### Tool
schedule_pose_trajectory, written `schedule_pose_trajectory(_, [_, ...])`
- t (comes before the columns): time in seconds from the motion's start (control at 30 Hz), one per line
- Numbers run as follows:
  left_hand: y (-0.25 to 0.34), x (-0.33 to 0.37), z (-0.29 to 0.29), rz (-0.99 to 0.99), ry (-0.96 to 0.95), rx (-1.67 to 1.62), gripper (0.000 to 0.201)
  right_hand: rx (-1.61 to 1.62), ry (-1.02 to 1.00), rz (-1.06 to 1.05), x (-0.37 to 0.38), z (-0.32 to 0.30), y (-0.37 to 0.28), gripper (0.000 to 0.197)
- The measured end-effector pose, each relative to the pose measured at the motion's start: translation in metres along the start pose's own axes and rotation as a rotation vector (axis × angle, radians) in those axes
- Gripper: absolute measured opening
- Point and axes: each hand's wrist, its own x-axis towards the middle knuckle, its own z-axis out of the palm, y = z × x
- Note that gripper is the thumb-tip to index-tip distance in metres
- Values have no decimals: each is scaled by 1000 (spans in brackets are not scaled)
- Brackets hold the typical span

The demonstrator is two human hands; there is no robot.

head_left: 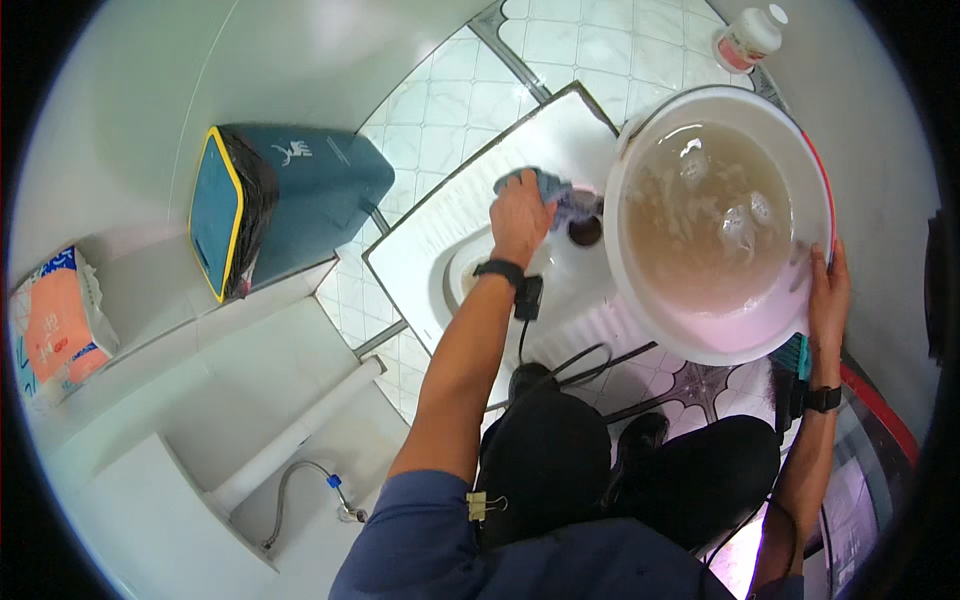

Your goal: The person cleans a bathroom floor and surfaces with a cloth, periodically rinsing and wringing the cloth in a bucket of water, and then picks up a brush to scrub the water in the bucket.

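Observation:
My left hand point(522, 218) is closed on a bunched grey-blue cloth point(548, 186), pressing it near the far edge of a white squat toilet pan point(430, 215). Just right of the cloth is the pan's dark drain hole point(584, 231). A large white bucket point(745, 345) with murky brownish water point(705, 250) and some foam stands over the pan's right end. My right hand point(828, 300) grips the bucket's right side by the rim. Whether the bucket rests on the floor or is held up cannot be told.
A blue bin point(320, 190) with a yellow rim and black liner stands left of the pan. Further left lies an orange-and-white tissue pack point(65, 320). At the far right is a white bottle point(750, 40). A green brush point(790, 355) sits beside my right wrist.

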Motion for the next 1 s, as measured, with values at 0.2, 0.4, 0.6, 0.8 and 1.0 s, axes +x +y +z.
schedule_pose_trajectory(0.2, [-17, 48, -21, -121, 133, -2, 44, -157, 33, -46, 3, -2, 3, 37])
schedule_pose_trajectory(0.4, [-25, -6, 4, 20, 100, -18, 51, -120, 39, -16, -1, 0, -4, 39])
schedule_pose_trajectory(0.6, [-43, 34, -28, -178, 124, -16, 42, -63, 5, 96, -1, -2, -3, 41])
schedule_pose_trajectory(0.8, [-41, -25, -8, -45, -7, -34, 50, -78, 7, 45, -5, -3, -6, 44])
schedule_pose_trajectory(1.0, [-58, 7, -17, -220, 74, -28, 50, -13, -7, -4, -4, 3, -14, 42])
